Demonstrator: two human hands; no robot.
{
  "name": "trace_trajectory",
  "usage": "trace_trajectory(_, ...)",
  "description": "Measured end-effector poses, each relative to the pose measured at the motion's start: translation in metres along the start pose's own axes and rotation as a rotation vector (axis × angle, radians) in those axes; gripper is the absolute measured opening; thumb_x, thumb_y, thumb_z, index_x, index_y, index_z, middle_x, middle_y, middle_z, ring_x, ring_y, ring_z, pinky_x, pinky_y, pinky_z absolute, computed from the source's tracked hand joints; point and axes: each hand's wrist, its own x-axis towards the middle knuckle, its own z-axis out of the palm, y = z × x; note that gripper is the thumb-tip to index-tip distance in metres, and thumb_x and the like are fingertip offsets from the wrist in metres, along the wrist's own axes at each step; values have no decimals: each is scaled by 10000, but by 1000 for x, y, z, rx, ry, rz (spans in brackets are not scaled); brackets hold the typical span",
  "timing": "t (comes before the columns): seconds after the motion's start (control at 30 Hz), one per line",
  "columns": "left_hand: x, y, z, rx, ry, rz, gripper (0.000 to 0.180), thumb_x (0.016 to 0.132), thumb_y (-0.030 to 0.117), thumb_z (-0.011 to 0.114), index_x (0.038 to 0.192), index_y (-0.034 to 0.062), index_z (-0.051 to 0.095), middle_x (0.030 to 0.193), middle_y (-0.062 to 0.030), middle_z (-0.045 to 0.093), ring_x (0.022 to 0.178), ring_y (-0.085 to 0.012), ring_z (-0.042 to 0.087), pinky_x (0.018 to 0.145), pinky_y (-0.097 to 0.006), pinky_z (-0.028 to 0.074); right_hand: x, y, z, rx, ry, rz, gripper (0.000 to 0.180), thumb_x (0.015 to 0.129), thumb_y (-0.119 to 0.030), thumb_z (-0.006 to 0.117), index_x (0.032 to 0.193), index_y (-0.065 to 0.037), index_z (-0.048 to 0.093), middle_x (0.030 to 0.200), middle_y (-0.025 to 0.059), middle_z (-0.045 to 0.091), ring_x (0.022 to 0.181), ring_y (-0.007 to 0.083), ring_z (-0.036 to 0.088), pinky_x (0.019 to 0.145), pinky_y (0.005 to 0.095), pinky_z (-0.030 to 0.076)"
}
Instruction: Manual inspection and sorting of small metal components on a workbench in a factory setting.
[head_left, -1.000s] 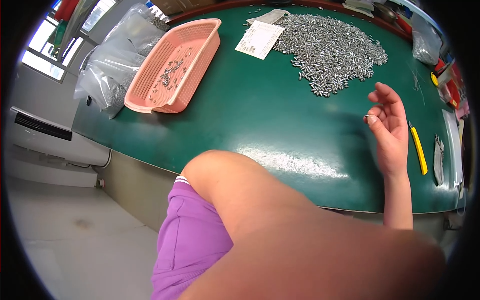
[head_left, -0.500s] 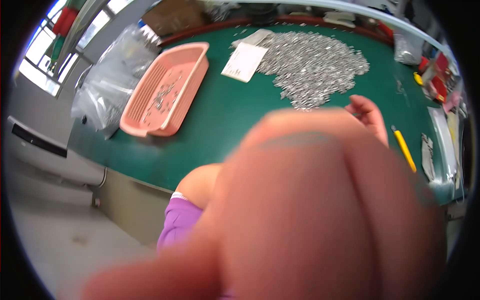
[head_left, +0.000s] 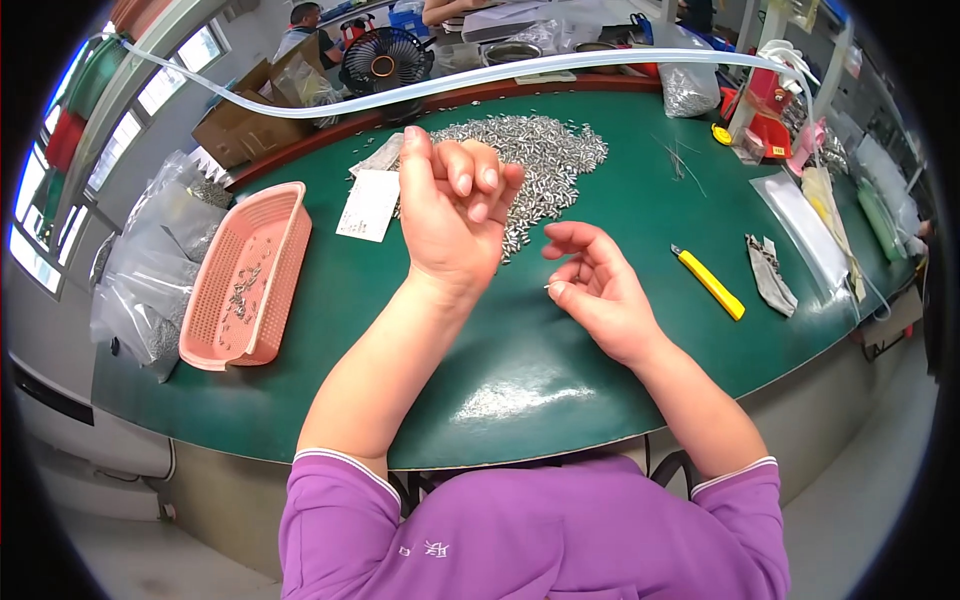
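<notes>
In the head view, the left hand (head_left: pixel 455 210) is raised above the green table (head_left: pixel 520 340), palm turned toward the camera, fingers loosely curled in toward the palm; I cannot tell whether they have hold of anything; the hand stands in front of the pile of metal pieces (head_left: pixel 550 165), hiding part of it.

The right hand (head_left: pixel 605 300) is just beside it, over the table; its thumb and forefinger are brought together on a small metal piece (head_left: pixel 552 286), while the other fingers are bent and partly spread; the pile lies beyond both hands, toward the far edge of the table, with a white printed card (head_left: pixel 368 207) at its left side.

Farther left is a pink basket (head_left: pixel 287 275) with some scattered metal pieces (head_left: pixel 242 290) on its bottom; just beside it, on the outer side, sit clear plastic bags (head_left: pixel 160 270), at least partly filled with similar pieces; to the right of the right hand lie a yellow cutter (head_left: pixel 712 287) and a crumpled grey strip (head_left: pixel 768 275), near each other but apart; a pale tube (head_left: pixel 450 83) crosses the upper part of the view, in front of a black fan (head_left: pixel 383 62) and a cardboard box (head_left: pixel 235 130).
</notes>
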Motion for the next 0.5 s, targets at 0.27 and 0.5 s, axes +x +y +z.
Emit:
trace_trajectory(0.27,2,-4,-9,25,10,-10,510,963,408,292,576,93,396,605,-54,467,450,-111,337,720,-330,478,0,0,0,-1,-8,-4,480,793,48,541,1247,-36,410,1104,54,469,808,47,489,769,215,438)
trace_trajectory(0.5,2,-4,-10,-64,-5,-51,410,944,346,397,659,66,485,717,-75,528,567,-120,434,712,-302,467,-1,-1,-1,-10,-9,-1,479,795,41,537,1250,-35,406,1108,54,465,805,47,488,766,215,436)
